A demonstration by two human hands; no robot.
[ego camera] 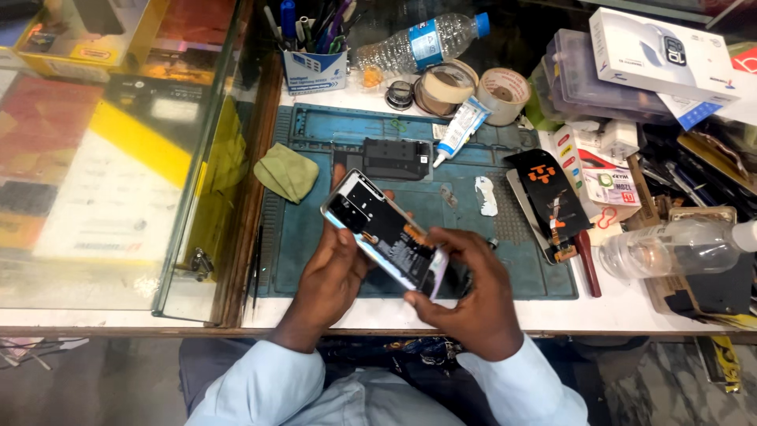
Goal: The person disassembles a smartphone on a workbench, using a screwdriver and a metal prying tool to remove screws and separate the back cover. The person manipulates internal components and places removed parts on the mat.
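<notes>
— Why is the opened phone [388, 233] held up like that instead of lying flat?

— Looks to me like it gives a clear view of the insides. It sits tilted over the blue work mat [315, 237], back cover off, the dark board and battery side facing up, the camera end pointing away from the person.

— And the hands?

— The left hand [335, 268] cradles it from beneath, fingers curled around the far edge, thumb along the near side. The right hand [473, 292] is closed around the lower end, thumb pressed on the corner, fingers wrapped over the bottom edge. Both are folded snugly on the phone, neither spread wide. Whether the right one also pinches a small tool, I cannot tell.

— What about the rest?

— Parts are kept within reach, I'd say. A black back panel [398, 158] lies at the top of the mat, a glue tube [461, 126] leans just beside it, and a green cloth [288, 172] rests at the mat's left edge. A detached screen [552, 201] with an orange flex lies on the right. Tape rolls [473, 88] and a water bottle [418, 43] sit further back on the tabletop [615, 312].
</notes>
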